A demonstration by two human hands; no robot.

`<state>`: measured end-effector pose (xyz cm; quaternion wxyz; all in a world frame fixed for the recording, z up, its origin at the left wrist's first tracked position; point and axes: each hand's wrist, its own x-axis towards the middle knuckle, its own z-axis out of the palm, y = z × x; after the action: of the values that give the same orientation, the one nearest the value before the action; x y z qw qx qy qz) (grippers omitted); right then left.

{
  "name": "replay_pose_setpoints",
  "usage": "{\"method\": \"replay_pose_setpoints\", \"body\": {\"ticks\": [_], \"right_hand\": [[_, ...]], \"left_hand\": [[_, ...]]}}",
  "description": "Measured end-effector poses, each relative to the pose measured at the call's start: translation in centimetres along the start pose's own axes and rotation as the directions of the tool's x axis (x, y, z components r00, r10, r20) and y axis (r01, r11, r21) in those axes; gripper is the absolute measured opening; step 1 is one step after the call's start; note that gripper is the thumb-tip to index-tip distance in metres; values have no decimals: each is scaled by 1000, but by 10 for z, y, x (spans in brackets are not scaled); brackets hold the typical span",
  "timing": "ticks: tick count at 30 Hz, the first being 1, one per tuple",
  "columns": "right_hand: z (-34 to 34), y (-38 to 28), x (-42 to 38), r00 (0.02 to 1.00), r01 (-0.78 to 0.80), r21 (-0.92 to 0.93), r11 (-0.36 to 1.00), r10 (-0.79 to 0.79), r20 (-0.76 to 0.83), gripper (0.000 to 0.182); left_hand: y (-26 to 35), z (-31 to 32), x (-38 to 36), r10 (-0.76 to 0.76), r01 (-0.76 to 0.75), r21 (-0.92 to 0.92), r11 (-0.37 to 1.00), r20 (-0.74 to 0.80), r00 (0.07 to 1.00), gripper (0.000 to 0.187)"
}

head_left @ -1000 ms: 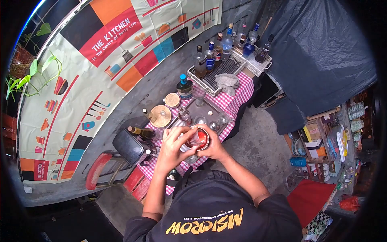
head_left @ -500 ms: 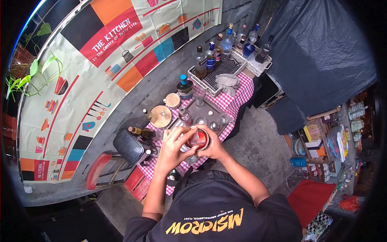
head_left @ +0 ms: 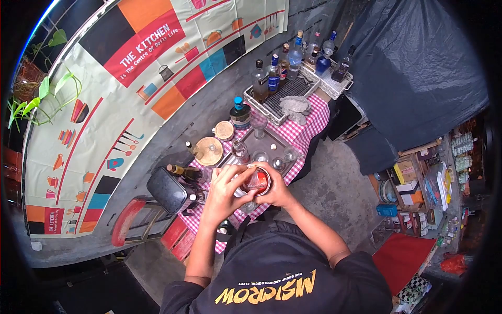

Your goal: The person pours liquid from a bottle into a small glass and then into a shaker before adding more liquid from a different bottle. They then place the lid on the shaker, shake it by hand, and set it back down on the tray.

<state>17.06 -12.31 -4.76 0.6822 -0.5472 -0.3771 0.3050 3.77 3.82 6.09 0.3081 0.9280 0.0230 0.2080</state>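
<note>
Glass (head_left: 256, 180) with red liquid sits gripped in your right hand (head_left: 277, 189) above the checked tablecloth (head_left: 308, 123), mouth facing up toward you, long axis roughly upright. Your left hand (head_left: 225, 191) pinches its rim from the other side. One glass held; two hands on it.

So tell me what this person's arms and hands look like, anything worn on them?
Both forearms are bare, and the left hand and right hand wear no gloves. I can make out no watch or rings at this size. A black top with yellow lettering covers the shoulders and upper arms.
</note>
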Motion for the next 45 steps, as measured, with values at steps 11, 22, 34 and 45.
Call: {"method": "replay_pose_setpoints", "body": {"ticks": [11, 22, 34, 45], "right_hand": [[1, -1, 0, 1000, 13, -5, 1000, -13, -1, 94], [1, -2, 0, 999, 40, -7, 999, -40, -6, 91], [1, 0, -1, 999, 34, -12, 999, -34, -4, 95], [0, -1, -1, 999, 33, -5, 999, -33, 1, 95]], "left_hand": [[1, 0, -1, 4, -4, 0, 1000, -1, 1000, 68], [1, 0, -1, 7, -7, 16, 1000, -3, 1000, 68], [3, 0, 1, 4, -4, 28, 1000, 2, 1000, 65], [5, -1, 1, 5, -5, 27, 1000, 18, 1000, 64]]}}
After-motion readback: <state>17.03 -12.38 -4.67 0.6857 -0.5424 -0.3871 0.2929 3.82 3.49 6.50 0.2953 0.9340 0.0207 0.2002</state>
